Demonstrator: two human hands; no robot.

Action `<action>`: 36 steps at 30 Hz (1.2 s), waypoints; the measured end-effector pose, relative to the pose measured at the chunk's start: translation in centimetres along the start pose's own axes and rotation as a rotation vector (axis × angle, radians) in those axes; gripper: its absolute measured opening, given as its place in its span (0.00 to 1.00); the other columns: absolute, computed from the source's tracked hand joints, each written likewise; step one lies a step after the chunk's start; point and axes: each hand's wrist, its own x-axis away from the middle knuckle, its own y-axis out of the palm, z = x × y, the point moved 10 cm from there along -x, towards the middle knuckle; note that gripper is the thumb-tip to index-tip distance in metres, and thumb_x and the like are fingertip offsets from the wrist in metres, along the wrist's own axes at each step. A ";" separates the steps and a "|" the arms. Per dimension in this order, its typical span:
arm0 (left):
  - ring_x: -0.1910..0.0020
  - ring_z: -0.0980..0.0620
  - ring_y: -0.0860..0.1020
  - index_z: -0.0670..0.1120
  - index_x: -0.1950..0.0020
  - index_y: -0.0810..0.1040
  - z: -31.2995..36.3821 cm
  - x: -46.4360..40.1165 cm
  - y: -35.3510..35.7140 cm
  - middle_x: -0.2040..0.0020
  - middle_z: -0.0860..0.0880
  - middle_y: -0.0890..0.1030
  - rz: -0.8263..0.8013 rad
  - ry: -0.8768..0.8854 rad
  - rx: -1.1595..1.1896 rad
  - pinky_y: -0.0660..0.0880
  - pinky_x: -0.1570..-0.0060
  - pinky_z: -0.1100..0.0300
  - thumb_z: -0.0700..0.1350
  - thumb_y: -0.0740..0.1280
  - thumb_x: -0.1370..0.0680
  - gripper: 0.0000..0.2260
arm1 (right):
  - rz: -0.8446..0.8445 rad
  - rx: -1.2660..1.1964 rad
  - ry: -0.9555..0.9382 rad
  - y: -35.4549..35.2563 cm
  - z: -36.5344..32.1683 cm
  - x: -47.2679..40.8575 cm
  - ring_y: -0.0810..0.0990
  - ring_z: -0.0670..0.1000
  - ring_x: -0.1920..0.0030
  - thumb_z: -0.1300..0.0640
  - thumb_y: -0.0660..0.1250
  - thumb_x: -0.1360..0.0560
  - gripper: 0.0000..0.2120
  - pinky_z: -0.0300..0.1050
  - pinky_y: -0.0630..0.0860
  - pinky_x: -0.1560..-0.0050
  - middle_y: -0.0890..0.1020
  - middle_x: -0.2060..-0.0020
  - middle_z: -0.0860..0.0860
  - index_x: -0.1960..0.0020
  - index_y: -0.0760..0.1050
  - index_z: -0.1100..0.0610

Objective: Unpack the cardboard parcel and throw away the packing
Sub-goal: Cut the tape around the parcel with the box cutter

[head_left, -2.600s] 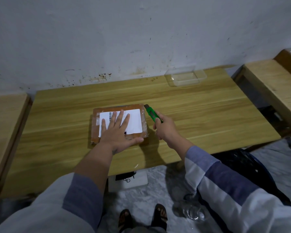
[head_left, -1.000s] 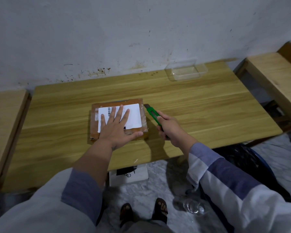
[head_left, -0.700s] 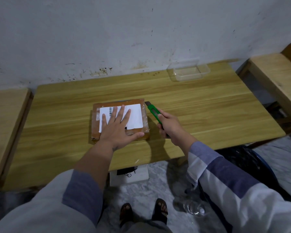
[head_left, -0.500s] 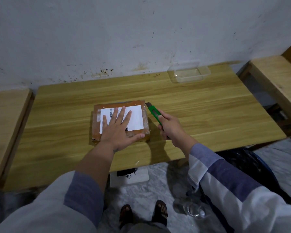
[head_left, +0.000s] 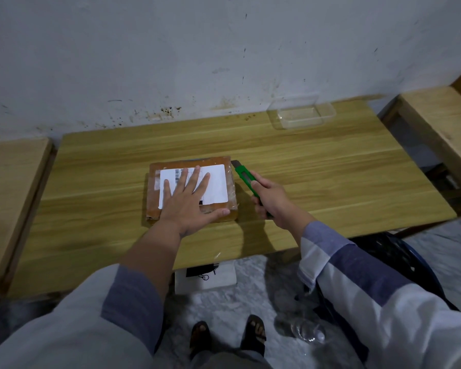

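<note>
A flat brown cardboard parcel [head_left: 155, 182] with a white shipping label and clear tape lies in the middle of the wooden table [head_left: 330, 182]. My left hand [head_left: 190, 203] presses flat on top of it, fingers spread over the label. My right hand [head_left: 273, 199] grips a green utility knife [head_left: 244, 177] just right of the parcel. The knife's tip sits at the parcel's far right corner, along its right edge.
A clear plastic container [head_left: 301, 115] stands at the table's back right by the wall. Wooden benches flank the table on the left [head_left: 8, 187] and right [head_left: 442, 121]. Below are a white box [head_left: 205, 278], a plastic bottle [head_left: 308, 331], a dark bin [head_left: 399, 262] and my sandalled feet.
The knife has slid a little farther along the parcel's right edge toward its far corner. My left hand has stayed pressed on the parcel.
</note>
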 end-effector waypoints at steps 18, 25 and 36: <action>0.25 0.51 0.31 0.56 0.22 0.39 0.1 0.0 0.2 0.23 0.55 0.33 -0.019 -0.006 -0.012 0.34 0.28 0.38 0.80 0.47 0.34 0.48 | -0.065 0.166 0.010 -1.6 1.5 2.3 0.62 0.46 0.77 0.53 0.57 0.19 0.17 0.37 0.58 0.75 0.68 0.71 0.49 0.32 0.67 0.39; 0.25 0.50 0.31 0.56 0.22 0.39 0.1 0.1 0.1 0.23 0.54 0.34 -0.010 -0.009 -0.017 0.35 0.28 0.38 0.79 0.46 0.35 0.48 | -0.108 0.106 0.049 -1.6 2.5 3.5 0.62 0.44 0.81 0.53 0.56 0.19 0.18 0.33 0.57 0.78 0.67 0.72 0.49 0.31 0.67 0.39; 0.25 0.51 0.31 0.56 0.22 0.39 0.1 0.2 0.3 0.23 0.54 0.33 -0.020 -0.010 -0.019 0.35 0.28 0.38 0.80 0.44 0.37 0.49 | -0.104 0.132 0.053 -1.8 3.6 5.3 0.62 0.44 0.82 0.54 0.57 0.19 0.18 0.33 0.59 0.80 0.67 0.72 0.51 0.30 0.67 0.42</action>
